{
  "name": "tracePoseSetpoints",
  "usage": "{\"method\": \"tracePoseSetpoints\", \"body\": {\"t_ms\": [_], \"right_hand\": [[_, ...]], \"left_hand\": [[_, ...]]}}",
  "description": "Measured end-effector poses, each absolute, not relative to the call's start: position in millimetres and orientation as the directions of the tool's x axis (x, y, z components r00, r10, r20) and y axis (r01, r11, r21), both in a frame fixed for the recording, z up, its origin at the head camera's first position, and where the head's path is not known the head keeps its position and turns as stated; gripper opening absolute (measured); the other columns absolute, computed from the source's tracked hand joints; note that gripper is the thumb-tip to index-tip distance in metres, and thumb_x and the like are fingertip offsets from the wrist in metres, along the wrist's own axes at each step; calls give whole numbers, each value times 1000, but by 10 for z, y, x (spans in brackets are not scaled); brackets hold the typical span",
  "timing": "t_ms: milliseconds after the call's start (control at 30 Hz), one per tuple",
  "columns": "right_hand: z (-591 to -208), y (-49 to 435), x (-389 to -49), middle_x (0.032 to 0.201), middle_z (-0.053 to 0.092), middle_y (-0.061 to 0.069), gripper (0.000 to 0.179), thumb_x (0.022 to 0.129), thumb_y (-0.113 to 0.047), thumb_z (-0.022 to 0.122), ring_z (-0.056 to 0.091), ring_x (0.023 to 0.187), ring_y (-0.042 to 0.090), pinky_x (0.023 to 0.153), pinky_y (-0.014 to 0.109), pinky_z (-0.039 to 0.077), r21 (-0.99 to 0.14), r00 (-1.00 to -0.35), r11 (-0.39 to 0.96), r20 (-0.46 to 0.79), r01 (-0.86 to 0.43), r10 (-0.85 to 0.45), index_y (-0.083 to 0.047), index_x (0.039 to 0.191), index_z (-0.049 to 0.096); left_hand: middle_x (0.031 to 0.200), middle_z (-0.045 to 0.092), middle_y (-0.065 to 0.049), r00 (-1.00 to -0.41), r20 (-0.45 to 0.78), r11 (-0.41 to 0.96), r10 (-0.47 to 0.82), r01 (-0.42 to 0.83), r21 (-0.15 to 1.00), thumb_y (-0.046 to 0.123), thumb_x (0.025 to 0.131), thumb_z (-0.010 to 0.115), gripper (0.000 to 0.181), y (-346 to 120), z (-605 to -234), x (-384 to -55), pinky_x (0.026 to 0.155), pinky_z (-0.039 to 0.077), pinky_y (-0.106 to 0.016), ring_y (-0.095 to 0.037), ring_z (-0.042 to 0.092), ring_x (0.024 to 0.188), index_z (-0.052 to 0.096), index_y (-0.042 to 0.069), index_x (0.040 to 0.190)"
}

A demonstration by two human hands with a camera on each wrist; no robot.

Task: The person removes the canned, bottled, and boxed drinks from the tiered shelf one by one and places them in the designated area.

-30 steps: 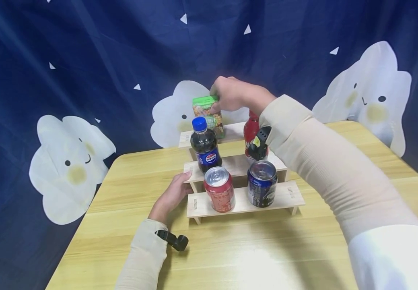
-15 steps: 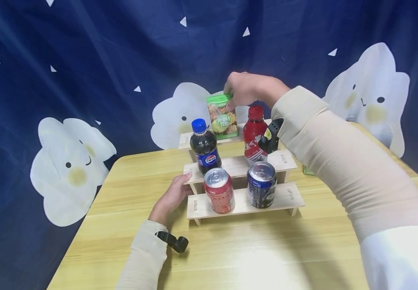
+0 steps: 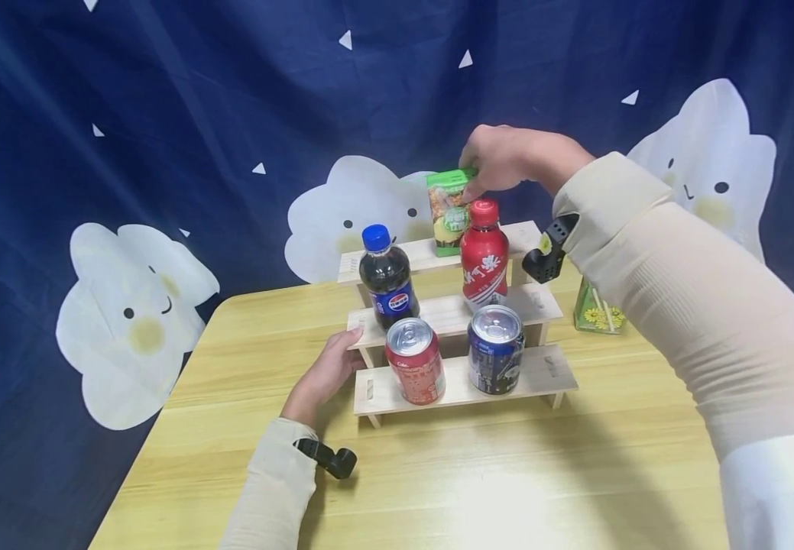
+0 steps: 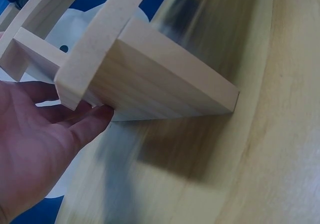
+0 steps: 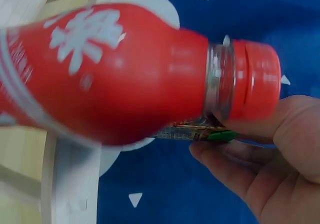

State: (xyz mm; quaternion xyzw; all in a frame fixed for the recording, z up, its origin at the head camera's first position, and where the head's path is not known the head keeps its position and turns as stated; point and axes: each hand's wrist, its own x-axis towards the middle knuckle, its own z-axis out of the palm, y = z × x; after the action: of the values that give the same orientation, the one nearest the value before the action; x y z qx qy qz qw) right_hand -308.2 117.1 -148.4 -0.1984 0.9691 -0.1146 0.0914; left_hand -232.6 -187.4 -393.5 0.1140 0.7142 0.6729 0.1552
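My right hand (image 3: 500, 156) pinches the top of a juice carton (image 3: 446, 218) with a green top, over the top shelf of a three-tier wooden rack (image 3: 438, 386). In the right wrist view a red bottle (image 5: 140, 74) covers most of the carton (image 5: 187, 131); thumb and fingers sit on either side of its green end. My left hand (image 3: 328, 370) holds the left end of the rack's middle shelf, thumb on top. In the left wrist view its fingers (image 4: 92, 126) reach in beside the rack's side board (image 4: 165, 79).
A cola bottle with a blue cap (image 3: 388, 279) and the red bottle (image 3: 484, 256) stand on the middle shelf. A red can (image 3: 416, 363) and a dark blue can (image 3: 496, 351) are on the lowest. Right of the rack is a green patterned box (image 3: 596, 309), partly behind my forearm.
My right hand has carried the juice carton rightward along the top shelf, from behind the cola bottle to behind the red bottle. The left hand has stayed put.
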Motion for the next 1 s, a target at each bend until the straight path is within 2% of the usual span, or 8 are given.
{"method": "tracePoseSetpoints", "body": {"t_ms": [100, 433, 633, 1000], "right_hand": [[-1483, 1260, -3074, 122, 56, 18, 48, 87, -21, 65, 52, 103, 32, 94, 48, 45, -249, -909, 899, -124, -360, -398, 1, 128, 53], [-1521, 1529, -3030, 120, 58, 22, 50, 89, -23, 64, 55, 99, 32, 92, 49, 45, -253, -920, 904, -105, -343, -378, 3, 129, 51], [-1544, 1682, -2994, 113, 62, 22, 47, 89, -23, 64, 57, 92, 31, 86, 45, 47, -244, -928, 909, -75, -339, -366, 3, 127, 54], [-1582, 1893, -2934, 111, 60, 24, 53, 90, -29, 62, 53, 90, 31, 75, 39, 43, -217, -940, 922, -46, -320, -337, 6, 127, 51]], "left_hand": [[114, 59, -3, -926, -67, 74, 372, -42, 996, 28, 99, 26, 54, -1878, -3932, -2334, 92, 45, -38, -13, 56, 102, 36, -11, 135], [125, 52, -17, -924, -79, 103, 374, -43, 994, 30, 99, 26, 55, -1900, -3948, -2349, 92, 45, -38, -16, 55, 106, 36, -9, 136], [124, 53, -16, -928, -84, 102, 363, -51, 994, 31, 99, 27, 55, -1905, -3945, -2345, 93, 45, -39, -15, 55, 104, 37, -9, 136], [115, 57, -8, -934, -95, 84, 344, -70, 994, 27, 98, 28, 54, -1915, -3928, -2352, 94, 45, -39, -16, 57, 102, 36, -13, 134]]}}
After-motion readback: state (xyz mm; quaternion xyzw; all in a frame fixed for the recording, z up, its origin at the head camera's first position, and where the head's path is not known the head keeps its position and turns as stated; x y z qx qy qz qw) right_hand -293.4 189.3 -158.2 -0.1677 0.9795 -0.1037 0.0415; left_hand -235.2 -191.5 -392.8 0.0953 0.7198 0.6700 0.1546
